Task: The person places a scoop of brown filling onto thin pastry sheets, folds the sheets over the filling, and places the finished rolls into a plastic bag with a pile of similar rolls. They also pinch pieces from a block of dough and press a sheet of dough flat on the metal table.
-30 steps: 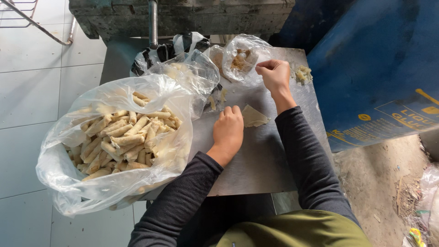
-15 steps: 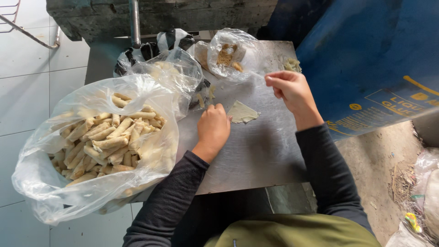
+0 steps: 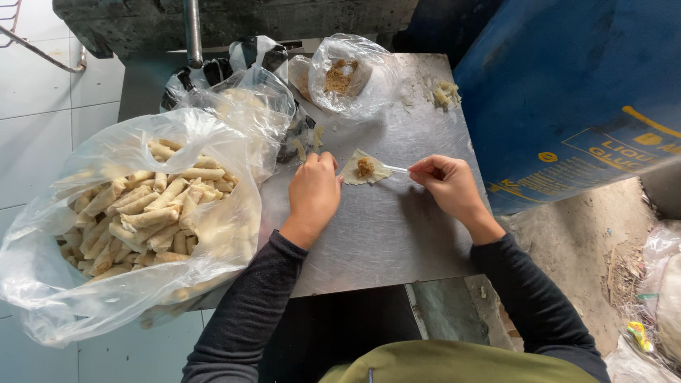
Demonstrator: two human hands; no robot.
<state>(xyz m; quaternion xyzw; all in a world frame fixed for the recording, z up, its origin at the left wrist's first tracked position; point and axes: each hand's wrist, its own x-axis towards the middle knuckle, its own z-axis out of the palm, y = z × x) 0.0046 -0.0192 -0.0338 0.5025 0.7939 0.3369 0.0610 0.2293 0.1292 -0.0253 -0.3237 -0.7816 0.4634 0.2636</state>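
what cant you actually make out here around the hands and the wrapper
- Head view, left hand: its fingertips curl under at the wrapper edge, so their grip is hidden.
- Head view, spoon: the handle end is hidden inside the right hand.
- Head view, filling: too small to tell what it is made of.
- Head view, bag of rolls: the lower rolls are blurred by crinkled plastic.

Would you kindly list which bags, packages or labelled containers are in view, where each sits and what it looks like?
Large clear plastic bag: left edge of the metal table, open, full of pale rolled sticks.
Small clear bag: far side of the table, holding brown crumbly filling.
Middle clear bag: between those two, crumpled, contents unclear.
Blue container: right of the table, rounded blue side with yellow lettering and round marks.
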